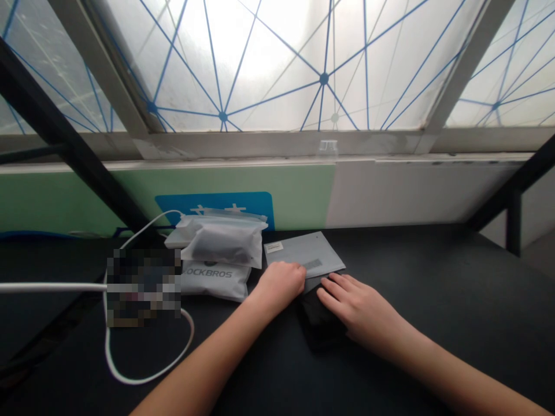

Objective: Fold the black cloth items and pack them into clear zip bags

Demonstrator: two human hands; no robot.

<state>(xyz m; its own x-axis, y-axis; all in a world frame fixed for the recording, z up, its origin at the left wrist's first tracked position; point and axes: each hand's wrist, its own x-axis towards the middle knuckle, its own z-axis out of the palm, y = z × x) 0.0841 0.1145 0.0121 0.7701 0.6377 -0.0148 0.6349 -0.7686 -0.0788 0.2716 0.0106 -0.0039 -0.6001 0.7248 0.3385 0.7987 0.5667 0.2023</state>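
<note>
The right hand (362, 306) could slide rightward along the black counter (437, 260) toward its far right corner; leftward, stacked plastic pouches (217, 268) and a looped white cable (143, 380) (lying flat) stand in the way.

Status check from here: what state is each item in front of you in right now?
Left hand: resting on the grey mailer's near edge.
Right hand: fingers spread on the black pouch.
Grey mailer: lying flat, label up.
Black pouch: lying under the right hand.
Frosted zip bag: dark item inside, lying on the white ROCKBROS bag.
White ROCKBROS bag: lying flat, lettering up.
White cable: slack, looped.
</note>
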